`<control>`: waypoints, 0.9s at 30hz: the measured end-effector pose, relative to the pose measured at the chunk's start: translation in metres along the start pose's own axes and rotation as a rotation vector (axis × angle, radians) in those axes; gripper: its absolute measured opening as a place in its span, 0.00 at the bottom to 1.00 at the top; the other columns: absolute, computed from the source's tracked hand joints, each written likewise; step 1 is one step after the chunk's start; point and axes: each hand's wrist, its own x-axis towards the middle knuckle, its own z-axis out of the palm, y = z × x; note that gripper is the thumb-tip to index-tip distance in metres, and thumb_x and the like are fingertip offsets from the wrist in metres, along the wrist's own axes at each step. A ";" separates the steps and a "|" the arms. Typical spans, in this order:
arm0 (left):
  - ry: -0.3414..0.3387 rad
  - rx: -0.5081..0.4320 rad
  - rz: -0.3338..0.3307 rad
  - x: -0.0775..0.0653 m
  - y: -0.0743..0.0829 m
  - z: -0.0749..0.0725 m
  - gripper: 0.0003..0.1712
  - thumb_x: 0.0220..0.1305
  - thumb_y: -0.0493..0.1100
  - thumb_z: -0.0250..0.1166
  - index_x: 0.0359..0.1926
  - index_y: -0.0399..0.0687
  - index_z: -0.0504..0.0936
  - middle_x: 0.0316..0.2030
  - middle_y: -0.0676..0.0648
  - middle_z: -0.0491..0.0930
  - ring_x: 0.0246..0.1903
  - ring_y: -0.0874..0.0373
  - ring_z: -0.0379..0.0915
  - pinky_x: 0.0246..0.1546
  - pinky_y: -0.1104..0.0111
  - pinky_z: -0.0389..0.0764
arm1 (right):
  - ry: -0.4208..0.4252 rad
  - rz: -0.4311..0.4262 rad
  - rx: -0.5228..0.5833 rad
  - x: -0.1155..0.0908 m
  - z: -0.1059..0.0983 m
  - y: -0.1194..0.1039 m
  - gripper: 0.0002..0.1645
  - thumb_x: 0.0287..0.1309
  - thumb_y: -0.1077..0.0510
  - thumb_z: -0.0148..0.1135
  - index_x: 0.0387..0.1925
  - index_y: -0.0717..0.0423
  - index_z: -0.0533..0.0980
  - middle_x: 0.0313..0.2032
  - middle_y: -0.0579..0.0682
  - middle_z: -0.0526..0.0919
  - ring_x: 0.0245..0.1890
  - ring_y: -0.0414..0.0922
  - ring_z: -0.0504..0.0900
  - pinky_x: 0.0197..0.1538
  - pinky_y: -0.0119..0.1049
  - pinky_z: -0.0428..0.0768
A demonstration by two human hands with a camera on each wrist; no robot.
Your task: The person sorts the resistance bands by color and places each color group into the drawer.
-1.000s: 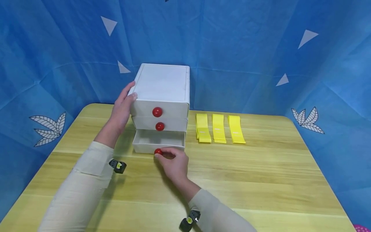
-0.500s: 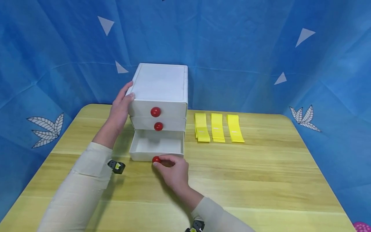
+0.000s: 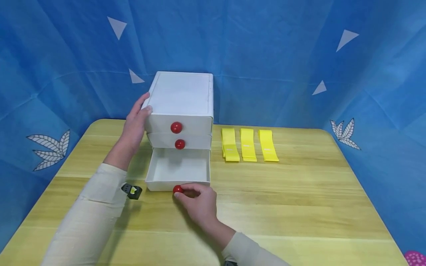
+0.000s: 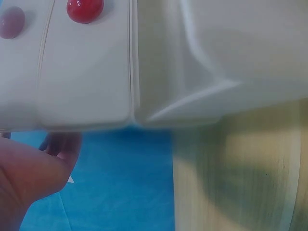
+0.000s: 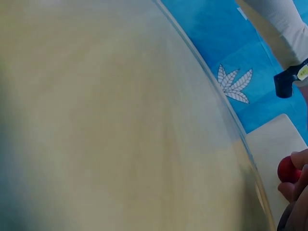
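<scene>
A white drawer unit (image 3: 183, 92) stands on the table, with its lowest drawer (image 3: 179, 168) pulled well out and nothing inside it. My right hand (image 3: 201, 205) pinches that drawer's round red knob (image 3: 177, 189) between thumb and index finger; the right wrist view shows the same knob (image 5: 287, 171) at the edge. On the unit's left side rests my left hand (image 3: 134, 123), fingers along the wall and thumb at the top front corner. In the left wrist view, the hand (image 4: 36, 168) lies against the unit's side. The two upper drawers, with red knobs (image 3: 176, 128), are closed.
Several folded yellow strips (image 3: 230, 145) lie in a row on the wooden table (image 3: 299, 199), right of the unit. Behind the table hangs a blue cloth (image 3: 266, 55) with white triangles and leaf prints. A pink dotted thing (image 3: 415, 258) shows at the lower right corner.
The lowest drawer has slid farther out toward me, with my right hand moving along on its knob. My left hand keeps its place on the unit. The head view has shifted slightly.
</scene>
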 end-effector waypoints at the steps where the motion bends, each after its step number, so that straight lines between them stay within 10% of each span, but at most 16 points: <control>1: 0.001 -0.003 -0.001 0.000 0.000 0.000 0.32 0.74 0.64 0.44 0.76 0.82 0.51 0.77 0.55 0.45 0.73 0.46 0.43 0.64 0.37 0.57 | -0.003 0.000 0.000 -0.001 0.000 0.000 0.10 0.47 0.61 0.80 0.34 0.52 0.88 0.33 0.41 0.87 0.33 0.37 0.85 0.41 0.32 0.83; 27: -0.007 0.007 -0.002 0.002 -0.002 -0.002 0.32 0.74 0.65 0.43 0.76 0.83 0.50 0.77 0.55 0.44 0.73 0.45 0.42 0.64 0.36 0.56 | -0.021 -0.022 0.002 -0.026 0.000 -0.006 0.06 0.48 0.63 0.79 0.30 0.51 0.88 0.30 0.37 0.87 0.32 0.37 0.85 0.39 0.33 0.82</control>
